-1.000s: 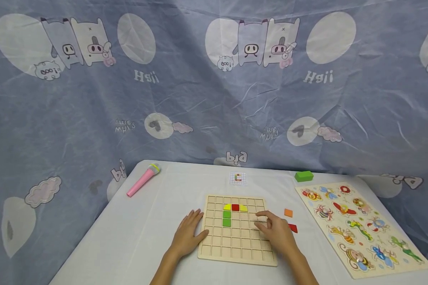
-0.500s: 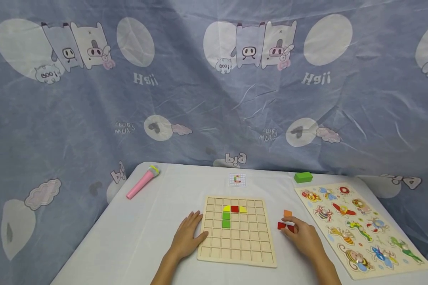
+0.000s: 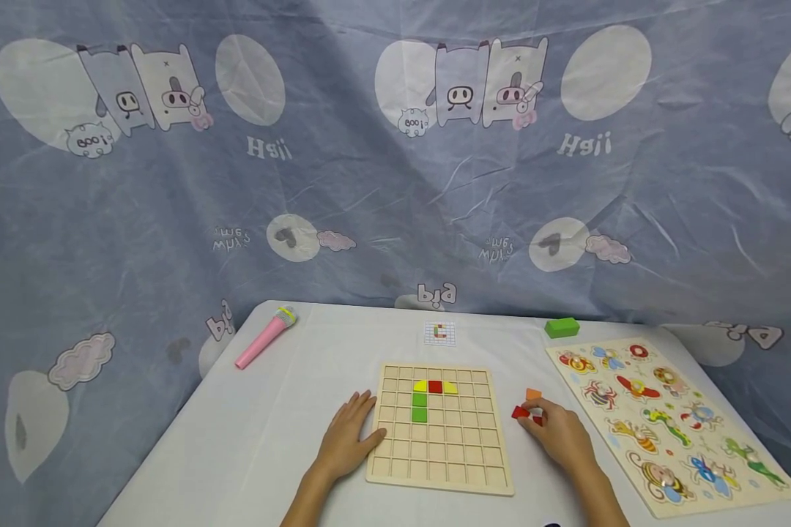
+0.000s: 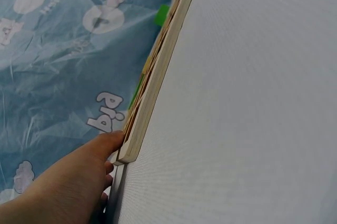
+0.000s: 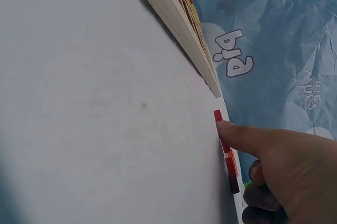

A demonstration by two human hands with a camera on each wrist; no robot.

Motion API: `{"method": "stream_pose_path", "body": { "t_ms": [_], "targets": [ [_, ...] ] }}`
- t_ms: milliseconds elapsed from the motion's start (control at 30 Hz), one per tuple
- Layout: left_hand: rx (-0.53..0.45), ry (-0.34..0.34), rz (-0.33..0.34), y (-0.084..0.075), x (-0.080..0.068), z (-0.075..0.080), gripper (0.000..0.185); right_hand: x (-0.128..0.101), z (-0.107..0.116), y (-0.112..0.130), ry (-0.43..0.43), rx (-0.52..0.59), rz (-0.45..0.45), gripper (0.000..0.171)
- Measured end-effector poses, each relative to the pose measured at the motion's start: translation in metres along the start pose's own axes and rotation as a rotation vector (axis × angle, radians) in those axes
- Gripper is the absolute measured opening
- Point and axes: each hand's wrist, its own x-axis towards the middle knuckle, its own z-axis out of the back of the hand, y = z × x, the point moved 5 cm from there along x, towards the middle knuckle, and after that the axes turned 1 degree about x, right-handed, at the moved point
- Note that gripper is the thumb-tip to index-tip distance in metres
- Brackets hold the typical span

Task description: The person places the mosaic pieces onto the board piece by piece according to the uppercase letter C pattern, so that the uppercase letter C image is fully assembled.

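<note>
My left hand lies along the left edge of a wooden grid board, fingers stretched out and thumb at its rim. In the left wrist view the thumb meets the board's corner. To the right of the board, my right hand pinches a red square tile between thumb and forefinger, close over the table. Another red tile lies just behind it, partly covered by the fingers in the head view. Beyond them is an orange tile. On the board, a red tile sits between yellow pieces, above two green tiles.
A small pattern card lies behind the board. At the right is a wooden insect puzzle, with a green block behind it. A pink toy microphone lies at the left. A patterned cloth hangs behind the table.
My right hand has moved right, from over the board's right side to the loose tiles. The nearer red tile has turned slightly under its fingertips. My left hand stays put.
</note>
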Motion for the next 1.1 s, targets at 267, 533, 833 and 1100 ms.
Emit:
{"method": "stream_pose_path", "body": {
  "t_ms": [267, 533, 833, 1100],
  "targets": [
    [-0.002, -0.013, -0.014, -0.001, 0.002, 0.001, 0.065, -0.005, 0.001, 0.001, -0.026, -0.021, -0.017, 0.029],
    [0.005, -0.010, -0.007, 0.002, 0.002, 0.004, 0.064, -0.018, 0.000, 0.012, -0.038, -0.016, 0.009, 0.023],
    [-0.001, -0.023, -0.009, 0.001, 0.000, 0.000, 0.065, -0.018, -0.003, 0.013, -0.045, -0.003, 0.029, 0.035],
    [-0.004, 0.000, 0.002, 0.003, 0.000, -0.002, 0.066, -0.015, -0.002, 0.014, -0.006, 0.009, 0.033, 0.029]
  ]
}}
